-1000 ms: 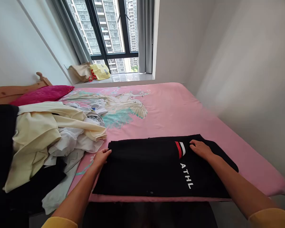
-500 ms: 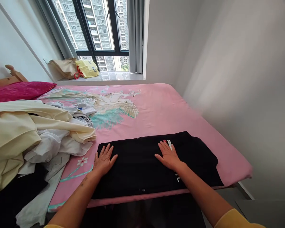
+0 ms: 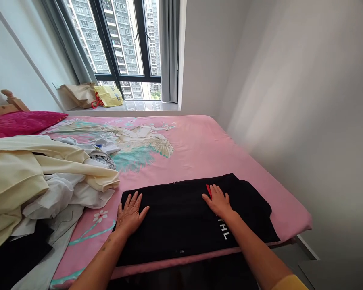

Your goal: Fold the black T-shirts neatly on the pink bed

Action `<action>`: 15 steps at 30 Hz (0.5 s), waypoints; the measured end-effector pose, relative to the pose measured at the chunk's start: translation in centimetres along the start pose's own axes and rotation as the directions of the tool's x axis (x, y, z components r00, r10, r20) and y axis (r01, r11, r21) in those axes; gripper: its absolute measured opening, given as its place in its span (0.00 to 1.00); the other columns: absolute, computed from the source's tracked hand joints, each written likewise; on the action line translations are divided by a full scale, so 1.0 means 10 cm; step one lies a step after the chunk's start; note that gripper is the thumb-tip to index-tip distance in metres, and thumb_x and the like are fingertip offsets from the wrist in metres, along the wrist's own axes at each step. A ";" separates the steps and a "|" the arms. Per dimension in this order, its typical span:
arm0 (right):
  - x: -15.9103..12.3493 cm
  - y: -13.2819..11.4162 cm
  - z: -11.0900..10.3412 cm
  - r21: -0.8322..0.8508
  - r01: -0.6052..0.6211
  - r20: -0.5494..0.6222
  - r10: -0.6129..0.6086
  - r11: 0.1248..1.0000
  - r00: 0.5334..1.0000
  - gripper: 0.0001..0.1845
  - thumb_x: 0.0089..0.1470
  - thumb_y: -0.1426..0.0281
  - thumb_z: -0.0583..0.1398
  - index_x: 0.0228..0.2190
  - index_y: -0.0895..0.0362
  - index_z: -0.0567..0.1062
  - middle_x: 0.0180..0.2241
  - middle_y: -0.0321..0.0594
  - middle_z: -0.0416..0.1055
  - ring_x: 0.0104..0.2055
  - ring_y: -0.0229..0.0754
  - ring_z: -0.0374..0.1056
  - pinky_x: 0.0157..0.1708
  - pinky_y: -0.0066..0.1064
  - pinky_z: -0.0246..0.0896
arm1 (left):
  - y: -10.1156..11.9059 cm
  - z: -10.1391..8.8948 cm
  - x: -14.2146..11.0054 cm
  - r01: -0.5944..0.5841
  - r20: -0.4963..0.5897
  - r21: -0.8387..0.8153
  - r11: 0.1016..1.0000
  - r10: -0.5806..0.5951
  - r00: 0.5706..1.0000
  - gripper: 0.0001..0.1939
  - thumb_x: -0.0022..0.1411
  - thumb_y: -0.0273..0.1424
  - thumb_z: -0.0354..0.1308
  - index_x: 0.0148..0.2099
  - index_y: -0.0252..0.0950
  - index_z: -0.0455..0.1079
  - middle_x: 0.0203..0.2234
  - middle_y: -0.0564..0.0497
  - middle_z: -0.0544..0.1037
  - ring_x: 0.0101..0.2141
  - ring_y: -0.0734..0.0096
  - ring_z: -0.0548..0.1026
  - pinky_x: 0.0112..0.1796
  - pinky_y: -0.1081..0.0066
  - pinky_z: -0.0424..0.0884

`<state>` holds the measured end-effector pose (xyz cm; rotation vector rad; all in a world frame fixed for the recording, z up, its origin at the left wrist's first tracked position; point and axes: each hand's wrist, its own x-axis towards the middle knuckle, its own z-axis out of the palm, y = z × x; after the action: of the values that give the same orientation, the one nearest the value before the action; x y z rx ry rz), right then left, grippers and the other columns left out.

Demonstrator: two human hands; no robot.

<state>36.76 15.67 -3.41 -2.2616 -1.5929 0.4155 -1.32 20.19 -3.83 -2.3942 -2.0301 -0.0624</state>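
A black garment (image 3: pixel 175 225) with white lettering and a small red mark lies flat along the front edge of the bed; its exact kind is hard to tell. My left hand (image 3: pixel 130 215) rests palm down on its left end, fingers spread. On the right part, my right hand (image 3: pixel 219 201) presses flat with fingers extended, covering part of the red mark and some of the print. Neither hand grips the cloth.
Left of the garment sits a heap of cream, white and black clothes (image 3: pixel 54 169). The pink bedsheet (image 3: pixel 196 149) shows a bird pattern. Behind it are a magenta pillow (image 3: pixel 24 123) and, on the window sill, a brown paper bag (image 3: pixel 80 94) and a yellow bag (image 3: pixel 109 96).
My right hand has shifted slightly right over the garment, showing more white letters and covering the white strip beside the red mark. My left hand stays at the left end. The view has tilted slightly.
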 end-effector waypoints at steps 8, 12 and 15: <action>0.36 0.63 -0.50 0.149 -0.064 -0.041 0.071 0.987 0.997 0.23 0.50 0.75 0.49 0.47 0.56 0.71 0.49 0.42 0.70 0.52 0.41 0.64 0.54 0.32 0.57 | 0.00 0.02 0.01 0.013 -0.023 -0.002 1.000 -0.013 1.000 0.33 0.64 0.47 0.43 0.67 0.39 0.51 0.66 0.49 0.48 0.65 0.54 0.44 0.60 0.47 0.41; 0.52 0.70 -0.52 0.198 -0.110 0.109 0.090 0.974 0.990 0.25 0.44 0.77 0.54 0.46 0.55 0.71 0.47 0.41 0.71 0.44 0.40 0.69 0.41 0.28 0.66 | 0.01 -0.04 0.01 0.017 -0.017 -0.006 1.000 -0.018 1.000 0.31 0.63 0.45 0.45 0.65 0.39 0.55 0.65 0.47 0.51 0.65 0.52 0.46 0.59 0.42 0.40; 0.61 0.69 -0.55 0.224 -0.174 0.226 0.122 0.959 0.966 0.26 0.43 0.77 0.56 0.46 0.54 0.71 0.47 0.44 0.70 0.32 0.38 0.70 0.24 0.26 0.65 | 0.23 -0.20 -0.02 -0.046 -0.127 -0.033 0.998 0.042 0.991 0.25 0.63 0.39 0.48 0.60 0.38 0.63 0.63 0.45 0.58 0.64 0.52 0.50 0.59 0.38 0.36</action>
<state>46.93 18.63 -1.78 -2.2133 -1.3801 0.8668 0.84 19.56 -1.78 -2.3871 -1.9369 -0.2459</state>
